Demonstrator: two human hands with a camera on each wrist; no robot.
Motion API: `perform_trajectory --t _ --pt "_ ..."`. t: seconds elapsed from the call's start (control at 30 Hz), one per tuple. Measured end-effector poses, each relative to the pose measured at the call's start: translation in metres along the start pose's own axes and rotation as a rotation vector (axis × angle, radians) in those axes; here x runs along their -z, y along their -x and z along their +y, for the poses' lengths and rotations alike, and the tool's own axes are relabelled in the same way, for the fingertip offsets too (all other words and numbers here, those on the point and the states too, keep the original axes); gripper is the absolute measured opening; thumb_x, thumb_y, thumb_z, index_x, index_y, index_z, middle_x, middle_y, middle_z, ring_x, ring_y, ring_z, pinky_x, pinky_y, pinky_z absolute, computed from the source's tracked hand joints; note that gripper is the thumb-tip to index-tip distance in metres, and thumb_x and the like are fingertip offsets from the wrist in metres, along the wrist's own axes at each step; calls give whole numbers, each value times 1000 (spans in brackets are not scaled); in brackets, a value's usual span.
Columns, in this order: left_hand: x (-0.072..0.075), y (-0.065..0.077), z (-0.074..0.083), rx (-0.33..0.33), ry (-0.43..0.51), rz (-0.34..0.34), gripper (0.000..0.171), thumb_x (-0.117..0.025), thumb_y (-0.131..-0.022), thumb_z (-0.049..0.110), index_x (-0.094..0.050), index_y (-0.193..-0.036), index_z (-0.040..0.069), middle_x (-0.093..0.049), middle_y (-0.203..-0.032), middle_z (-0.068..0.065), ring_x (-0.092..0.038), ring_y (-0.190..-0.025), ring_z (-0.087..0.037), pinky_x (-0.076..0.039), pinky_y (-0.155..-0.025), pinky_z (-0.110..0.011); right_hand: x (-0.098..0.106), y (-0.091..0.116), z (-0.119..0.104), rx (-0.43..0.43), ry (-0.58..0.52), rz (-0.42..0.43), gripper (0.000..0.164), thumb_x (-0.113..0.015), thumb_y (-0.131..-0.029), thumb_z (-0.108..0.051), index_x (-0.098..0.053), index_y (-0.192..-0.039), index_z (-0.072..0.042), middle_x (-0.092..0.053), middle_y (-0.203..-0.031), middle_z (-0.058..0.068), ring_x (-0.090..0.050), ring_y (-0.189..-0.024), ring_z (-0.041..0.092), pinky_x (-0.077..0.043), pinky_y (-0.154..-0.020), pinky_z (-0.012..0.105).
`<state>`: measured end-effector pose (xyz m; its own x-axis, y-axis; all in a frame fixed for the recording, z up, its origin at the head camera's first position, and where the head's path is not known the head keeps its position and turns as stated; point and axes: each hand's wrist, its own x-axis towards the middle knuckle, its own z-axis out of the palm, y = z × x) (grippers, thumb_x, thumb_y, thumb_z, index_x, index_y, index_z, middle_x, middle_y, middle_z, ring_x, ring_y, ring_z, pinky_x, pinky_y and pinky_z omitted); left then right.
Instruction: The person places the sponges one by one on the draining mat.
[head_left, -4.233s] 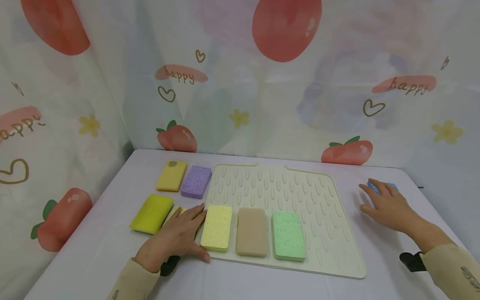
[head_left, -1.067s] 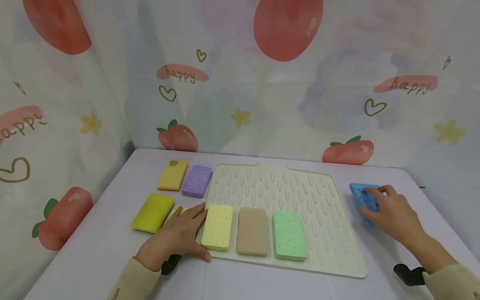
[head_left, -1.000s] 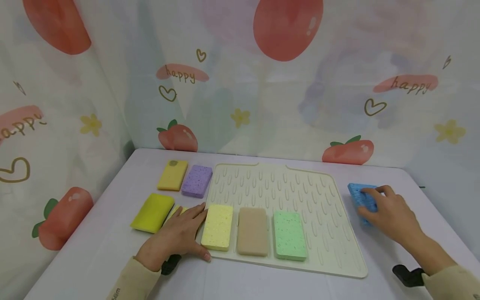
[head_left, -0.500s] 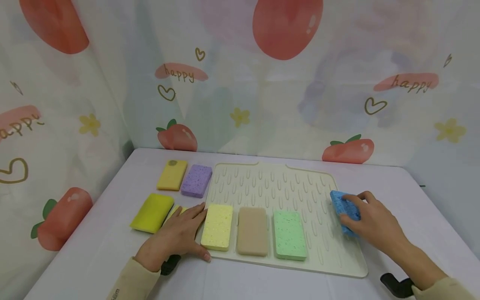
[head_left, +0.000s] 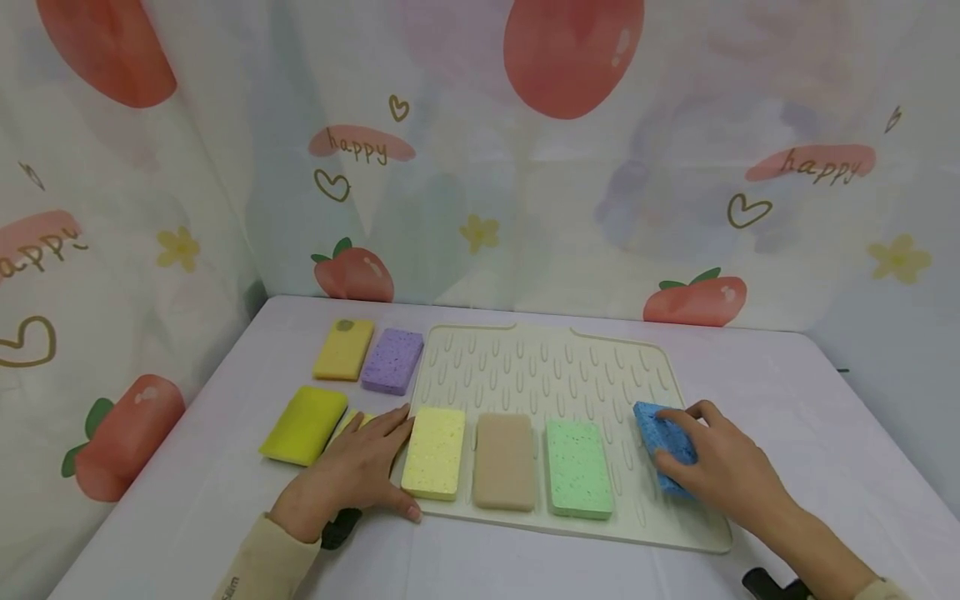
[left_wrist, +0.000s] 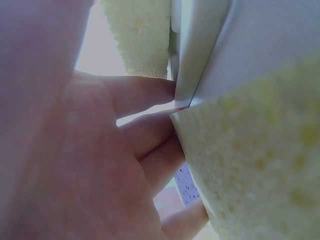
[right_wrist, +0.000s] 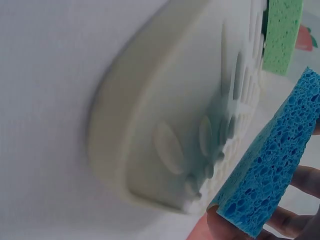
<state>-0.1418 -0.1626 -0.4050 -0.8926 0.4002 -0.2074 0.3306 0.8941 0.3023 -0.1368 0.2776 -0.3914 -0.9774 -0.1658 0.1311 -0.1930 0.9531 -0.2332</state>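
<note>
My right hand (head_left: 727,475) pinches a blue sponge (head_left: 666,437) between thumb and fingers over the right part of a cream ridged mat (head_left: 525,367). In the right wrist view the blue sponge (right_wrist: 272,160) is tilted, with the mat's raised corner (right_wrist: 115,135) below it. On the mat's front half stand a pale yellow sponge (head_left: 435,454), a beige sponge (head_left: 504,462) and a green sponge (head_left: 579,471), side by side. Fingers spread, my left hand (head_left: 348,479) rests at the mat's left edge. It partly hides another pale yellow sponge (left_wrist: 265,155), which its fingers overlap.
Left of the mat lie a purple sponge (head_left: 392,361), a yellow sponge with a dark spot (head_left: 343,350) and a bright yellow sponge (head_left: 303,425). The white-covered table (head_left: 810,400) meets a printed curtain (head_left: 570,208) behind and on the left.
My right hand has taken hold of the blue sponge at the far right of the table and carried it left, over the mat. The left hand stays in place.
</note>
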Motion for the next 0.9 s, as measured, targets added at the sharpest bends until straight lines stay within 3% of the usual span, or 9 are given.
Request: perform_trajectory --t 0.6,0.9 --pt "-2 -1 1 13 -10 5 126 -83 -55 70 -36 -153 4 -31 -162 -13 -32 -148 -31 -18 -121 -60 -12 11 -25 15 23 -34 46 -72 -79 -31 -68 -120 -11 -54 -103 8 -47 -67 14 -36 -47 28" --pt "-1 -1 0 15 -16 -11 127 -81 -56 72 -34 -154 6 -29 -162 -12 -31 -149 -30 -17 -122 -60 -22 20 -22 96 121 -22 73 -73 -80 -59 -61 -130 -7 -53 -107 12 -52 -81 21 -45 -46 32"
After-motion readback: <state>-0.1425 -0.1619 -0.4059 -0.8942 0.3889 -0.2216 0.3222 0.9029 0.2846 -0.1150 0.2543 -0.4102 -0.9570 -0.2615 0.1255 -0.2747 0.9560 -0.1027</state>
